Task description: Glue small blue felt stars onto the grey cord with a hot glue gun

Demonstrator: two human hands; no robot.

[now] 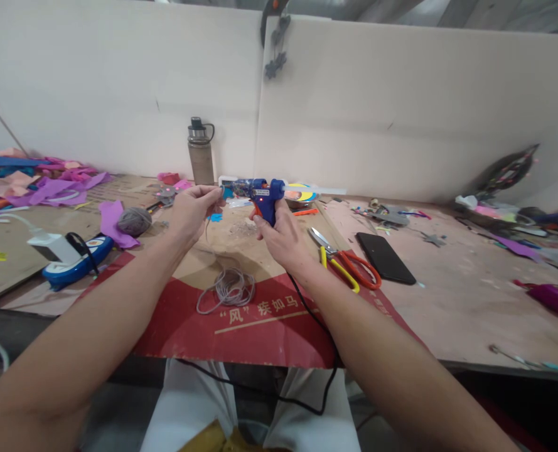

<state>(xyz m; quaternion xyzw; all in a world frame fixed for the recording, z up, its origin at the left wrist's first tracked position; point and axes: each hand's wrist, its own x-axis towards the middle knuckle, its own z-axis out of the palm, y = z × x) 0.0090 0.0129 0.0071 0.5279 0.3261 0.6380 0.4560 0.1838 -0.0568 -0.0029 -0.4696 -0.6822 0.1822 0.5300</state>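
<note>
My right hand [284, 233] is wrapped round the handle of a blue hot glue gun [266, 199], its nozzle pointing left. A white glue stick [323, 190] sticks out of the gun's back end. My left hand [202, 206] pinches the end of a grey cord right by the nozzle; whether cord and nozzle touch I cannot tell. From those fingers the cord hangs down to a loose coil [231, 287] on the red and tan cardboard [184, 326]. The gun's black cable [302, 300] runs down past my right forearm to my lap.
Right of the cardboard lie scissors with red handles [366, 271], a yellow-handled tool [344, 276] and a black phone [386, 257]. To the left are a grey yarn ball [134, 221], a blue power strip [78, 263] and purple felt scraps [55, 188]. A bottle [200, 157] stands behind.
</note>
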